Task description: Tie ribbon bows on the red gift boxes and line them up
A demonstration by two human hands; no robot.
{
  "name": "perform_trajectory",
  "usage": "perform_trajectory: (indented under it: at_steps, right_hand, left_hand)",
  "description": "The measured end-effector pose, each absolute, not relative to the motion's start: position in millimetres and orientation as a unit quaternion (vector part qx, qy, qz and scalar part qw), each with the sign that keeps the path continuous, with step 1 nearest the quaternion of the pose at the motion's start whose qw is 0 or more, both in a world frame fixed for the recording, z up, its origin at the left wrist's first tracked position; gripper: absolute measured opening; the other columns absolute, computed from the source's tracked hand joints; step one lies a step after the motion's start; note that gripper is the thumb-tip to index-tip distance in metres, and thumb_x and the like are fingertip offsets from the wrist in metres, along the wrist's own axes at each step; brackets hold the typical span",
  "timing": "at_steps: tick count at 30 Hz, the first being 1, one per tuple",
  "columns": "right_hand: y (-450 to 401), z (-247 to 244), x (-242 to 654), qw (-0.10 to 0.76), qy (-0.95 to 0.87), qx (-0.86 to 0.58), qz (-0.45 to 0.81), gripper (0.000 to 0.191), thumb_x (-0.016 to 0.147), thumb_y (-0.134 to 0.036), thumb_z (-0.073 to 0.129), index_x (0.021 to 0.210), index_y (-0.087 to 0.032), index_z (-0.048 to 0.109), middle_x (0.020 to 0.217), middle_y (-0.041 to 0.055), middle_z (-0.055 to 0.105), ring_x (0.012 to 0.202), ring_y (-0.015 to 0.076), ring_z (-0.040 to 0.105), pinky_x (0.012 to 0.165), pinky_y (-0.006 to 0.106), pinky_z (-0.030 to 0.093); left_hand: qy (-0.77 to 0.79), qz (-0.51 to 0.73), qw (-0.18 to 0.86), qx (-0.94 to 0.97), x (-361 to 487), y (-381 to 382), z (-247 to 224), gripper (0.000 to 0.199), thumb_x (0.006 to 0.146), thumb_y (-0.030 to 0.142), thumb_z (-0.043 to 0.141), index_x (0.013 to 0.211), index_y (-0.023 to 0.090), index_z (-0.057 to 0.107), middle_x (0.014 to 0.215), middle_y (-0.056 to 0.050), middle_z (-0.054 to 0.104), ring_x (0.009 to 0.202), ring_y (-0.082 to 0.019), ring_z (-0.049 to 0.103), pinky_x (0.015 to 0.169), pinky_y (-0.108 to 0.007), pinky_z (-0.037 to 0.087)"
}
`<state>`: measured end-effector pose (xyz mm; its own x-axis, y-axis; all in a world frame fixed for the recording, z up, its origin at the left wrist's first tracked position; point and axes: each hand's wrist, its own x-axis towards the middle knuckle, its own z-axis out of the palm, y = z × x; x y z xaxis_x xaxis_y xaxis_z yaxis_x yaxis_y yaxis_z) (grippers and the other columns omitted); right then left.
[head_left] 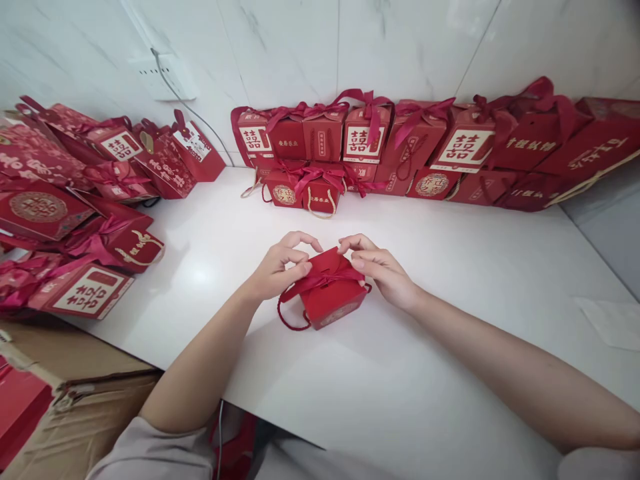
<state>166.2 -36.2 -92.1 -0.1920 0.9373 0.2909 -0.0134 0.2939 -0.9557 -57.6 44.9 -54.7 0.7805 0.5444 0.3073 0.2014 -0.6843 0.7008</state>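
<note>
A small red gift box (335, 302) rests on the white table in front of me, with gold print on its near side. Across its top runs a dark-red ribbon (327, 279), and a red cord handle (293, 325) hangs in a loop at its left. My left hand (286, 265) grips the box's upper left edge, thumb near the ribbon, index finger arched. At the upper right, my right hand (379, 268) has its fingers curled round the box, with the thumb close to the ribbon. The fingers partly hide both upper edges.
Ribboned red boxes (367, 133) stand stacked along the marble wall. More red boxes (95, 290) are piled on the table's left. An open cardboard carton (100, 413) sits below the left table edge. A cable (185, 103) runs down from the wall socket (167, 79).
</note>
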Motion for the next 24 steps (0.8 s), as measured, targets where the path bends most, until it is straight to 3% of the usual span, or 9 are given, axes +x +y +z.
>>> perform_trajectory:
  at_steps: [3,6,10,13,14,16,20,22,24]
  right_hand:
    - [-36,-90,162,0.516,-0.628,-0.344,0.471,0.042,0.094,-0.045,0.053,0.061,-0.020,0.060,0.126,0.0051,0.053,0.130,0.0262,0.040,0.109,0.040,0.031]
    - [-33,-90,160,0.527,-0.620,-0.329,0.479,0.043,0.096,-0.046,0.050,0.065,-0.021,0.065,0.136,0.0032,0.052,0.135,0.0254,0.037,0.116,0.040,0.021]
    - [-27,-98,160,0.560,-0.564,-0.293,0.531,0.049,0.097,-0.052,0.042,0.064,-0.022,0.064,0.130,0.0047,0.057,0.135,0.0274,0.039,0.114,0.043,0.027]
    - [-28,-109,160,0.580,-0.547,-0.285,0.532,0.043,0.095,-0.059,0.040,0.102,-0.026,0.068,0.141,0.0046,0.049,0.139,0.0275,0.035,0.113,0.046,0.029]
    - [-29,-114,160,0.578,-0.552,-0.292,0.525,0.045,0.093,-0.061,0.044,0.120,-0.030,0.061,0.148,0.0044,0.043,0.142,0.0270,0.032,0.114,0.047,0.028]
    - [-32,-121,159,0.552,-0.582,-0.301,0.516,0.066,0.084,-0.062,0.061,0.142,-0.035,0.042,0.156,0.0042,0.031,0.146,0.0261,0.024,0.116,0.047,0.027]
    - [-31,-131,157,0.489,-0.620,-0.310,0.530,0.113,0.069,-0.048,0.083,0.153,-0.043,0.007,0.164,0.0044,0.009,0.148,0.0261,0.023,0.115,0.047,0.030]
    - [-28,-134,157,0.480,-0.633,-0.344,0.501,0.120,0.069,-0.043,0.084,0.153,-0.043,-0.002,0.164,0.0064,0.008,0.148,0.0256,0.022,0.118,0.050,0.024]
    - [-24,-138,157,0.489,-0.637,-0.384,0.457,0.119,0.071,-0.041,0.083,0.154,-0.041,-0.002,0.163,0.0086,0.014,0.150,0.0246,0.017,0.119,0.052,0.018]
  left_hand:
    - [0.269,0.251,0.349,0.862,-57,43,-54,0.043,0.093,0.037,0.048,0.057,0.017,0.060,0.109,-0.007,0.064,0.105,-0.023,0.057,0.100,-0.042,0.042]
    - [0.319,0.239,0.329,0.856,-54,36,-49,0.037,0.083,0.045,0.066,0.057,0.018,0.063,0.109,-0.005,0.064,0.105,-0.023,0.058,0.095,-0.039,0.045]
    - [0.289,0.158,0.389,0.860,-59,33,-38,0.025,0.075,0.045,0.075,0.075,0.020,0.070,0.111,-0.005,0.062,0.099,-0.020,0.062,0.086,-0.033,0.050]
    - [0.265,0.157,0.391,0.867,-65,39,-34,0.027,0.075,0.042,0.076,0.074,0.018,0.063,0.113,-0.006,0.062,0.102,-0.020,0.061,0.089,-0.033,0.049]
    - [0.265,0.172,0.383,0.868,-67,42,-35,0.029,0.075,0.041,0.076,0.074,0.018,0.060,0.113,-0.006,0.063,0.103,-0.021,0.060,0.092,-0.035,0.047]
    - [0.268,0.213,0.384,0.858,-70,50,-40,0.031,0.075,0.039,0.076,0.078,0.017,0.054,0.114,-0.007,0.062,0.105,-0.022,0.059,0.096,-0.038,0.045]
    - [0.241,0.257,0.539,0.765,-75,65,-58,0.036,0.083,0.044,0.066,0.108,0.021,0.053,0.127,-0.012,0.058,0.109,-0.024,0.061,0.090,-0.039,0.051]
    - [0.204,0.223,0.625,0.719,-82,73,-65,0.060,0.082,0.049,0.065,0.133,0.026,0.044,0.140,-0.014,0.050,0.119,-0.029,0.059,0.093,-0.041,0.051]
    - [0.179,0.155,0.648,0.724,-90,81,-70,0.087,0.072,0.046,0.076,0.145,0.028,0.034,0.148,-0.015,0.043,0.130,-0.034,0.050,0.101,-0.045,0.048]
